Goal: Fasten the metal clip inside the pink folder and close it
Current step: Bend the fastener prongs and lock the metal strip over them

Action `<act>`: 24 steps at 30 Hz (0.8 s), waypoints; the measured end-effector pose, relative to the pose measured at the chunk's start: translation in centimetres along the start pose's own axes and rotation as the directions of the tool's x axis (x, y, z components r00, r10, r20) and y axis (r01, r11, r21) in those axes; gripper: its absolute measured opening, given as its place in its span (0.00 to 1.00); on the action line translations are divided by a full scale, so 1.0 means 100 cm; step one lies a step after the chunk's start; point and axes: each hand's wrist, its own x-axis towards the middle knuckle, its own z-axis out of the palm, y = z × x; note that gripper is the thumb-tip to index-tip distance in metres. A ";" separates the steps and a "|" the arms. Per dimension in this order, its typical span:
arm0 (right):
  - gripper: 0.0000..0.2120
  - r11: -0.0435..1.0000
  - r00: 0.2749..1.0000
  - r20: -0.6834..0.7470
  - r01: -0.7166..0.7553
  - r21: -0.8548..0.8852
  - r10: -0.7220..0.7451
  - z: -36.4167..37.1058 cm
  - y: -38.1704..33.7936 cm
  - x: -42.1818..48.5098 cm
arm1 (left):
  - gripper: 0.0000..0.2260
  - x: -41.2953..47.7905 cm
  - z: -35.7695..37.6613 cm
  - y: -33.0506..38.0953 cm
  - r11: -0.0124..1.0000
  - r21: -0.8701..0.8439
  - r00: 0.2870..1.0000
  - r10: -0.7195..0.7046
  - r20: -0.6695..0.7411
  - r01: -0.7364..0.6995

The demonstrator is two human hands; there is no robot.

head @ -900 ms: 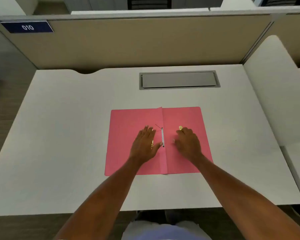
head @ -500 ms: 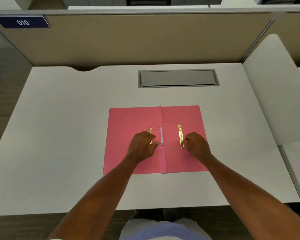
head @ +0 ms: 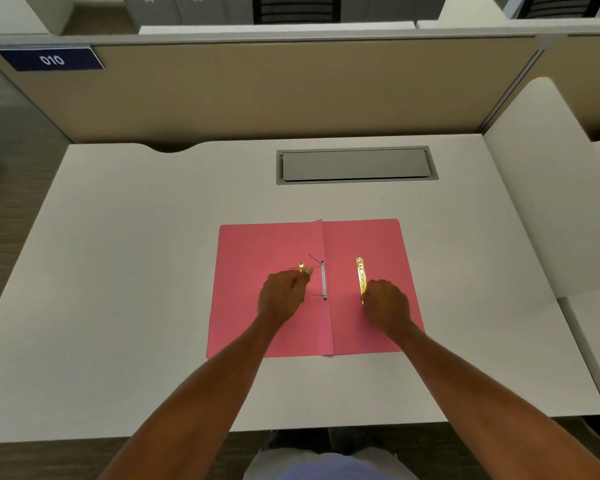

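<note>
Blue sign (head: 51,59) reads 010; pink folder (head: 257,247) open; hands on it.

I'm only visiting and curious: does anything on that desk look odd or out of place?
Only the clip looks unfinished. On the open folder, a gold bar lies loose on the right-hand page, apart from the strip at the fold, whose thin prongs stick out sideways. Nothing looks spilled or damaged.

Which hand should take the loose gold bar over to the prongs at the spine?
Right, probably. The right hand is already at the near end of the gold bar on the right flap. The left hand is busy with a small gold piece left of the spine.
</note>
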 end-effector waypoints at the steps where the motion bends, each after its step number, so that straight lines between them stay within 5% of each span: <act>1: 0.11 1.000 1.000 0.000 -0.021 0.020 0.021 0.001 -0.002 0.000 | 0.26 0.000 0.001 0.000 0.995 -0.094 0.999 -0.037 -0.020 0.035; 6: 0.10 0.978 0.990 -0.020 -0.132 0.160 0.137 0.004 -0.012 -0.004 | 0.22 0.001 0.002 0.004 0.887 -0.424 0.971 -0.230 -0.062 0.183; 18: 0.09 0.952 0.988 -0.033 -0.138 0.272 0.152 0.008 -0.014 -0.007 | 0.12 -0.004 0.007 0.013 0.786 -0.524 0.913 -0.405 -0.036 0.328; 24: 0.12 0.744 0.975 0.092 -0.215 0.632 0.204 -0.002 -0.018 -0.008 | 0.09 -0.022 0.032 0.037 0.695 -0.580 0.894 -0.421 0.151 0.425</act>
